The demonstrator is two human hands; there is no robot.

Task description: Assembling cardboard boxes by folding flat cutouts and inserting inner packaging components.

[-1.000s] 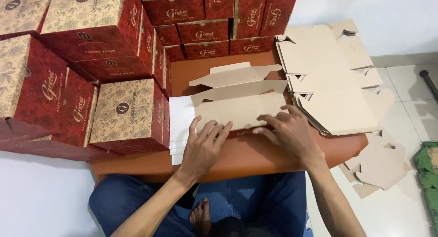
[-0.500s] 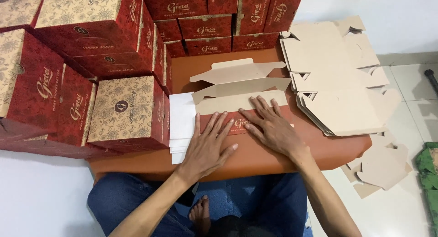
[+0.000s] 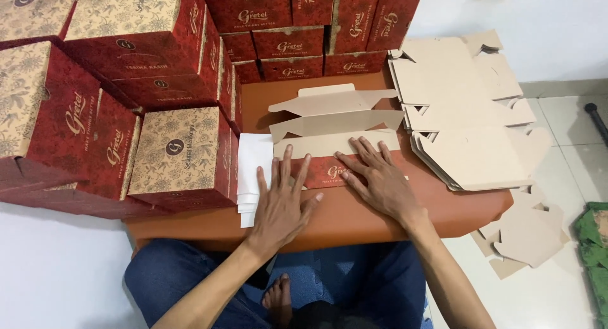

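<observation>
A flat cardboard box blank (image 3: 335,123), plain brown inside with a red printed panel along its near edge, lies on the low orange-brown table (image 3: 354,218). My left hand (image 3: 284,199) rests flat, fingers spread, on the blank's near left part. Flat beside it, my right hand (image 3: 375,176) presses on the folded red panel. Neither hand grips anything. Under the blank's left side sits a small stack of white sheets (image 3: 253,170).
Assembled red and floral boxes (image 3: 180,155) are stacked on the left and along the back. A pile of unfolded brown blanks (image 3: 468,120) lies at the table's right end. Cardboard scraps (image 3: 529,237) lie on the tiled floor at right.
The blank's near panel has been folded over, so its red printed side now shows. Both hands moved closer and went from holding the fold to pressing flat on it.
</observation>
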